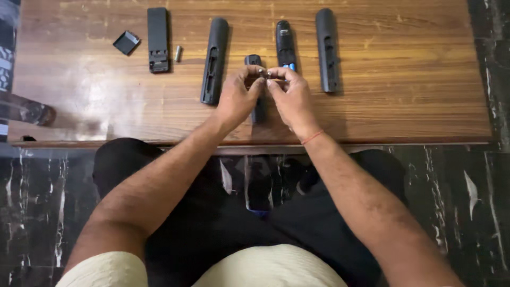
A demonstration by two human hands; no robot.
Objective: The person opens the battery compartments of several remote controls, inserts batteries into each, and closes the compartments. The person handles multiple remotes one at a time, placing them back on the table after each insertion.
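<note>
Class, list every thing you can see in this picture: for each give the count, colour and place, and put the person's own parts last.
Wooden table: one, brown, glossy, across the top of the view.
Long remote bodies: four, black, lying lengthwise on the table: flat one far left, open-backed one, one with a blue end, one far right.
Short dark piece: one, black, partly hidden behind the hands.
Small square cover: one, black, upper left.
Small cylinder: one, silvery, beside the flat remote.
Floor: dark marbled stone.
Thread bracelet: one, orange, right wrist.
Left hand, right hand: fingertips meeting over something tiny, too small to identify.
</note>
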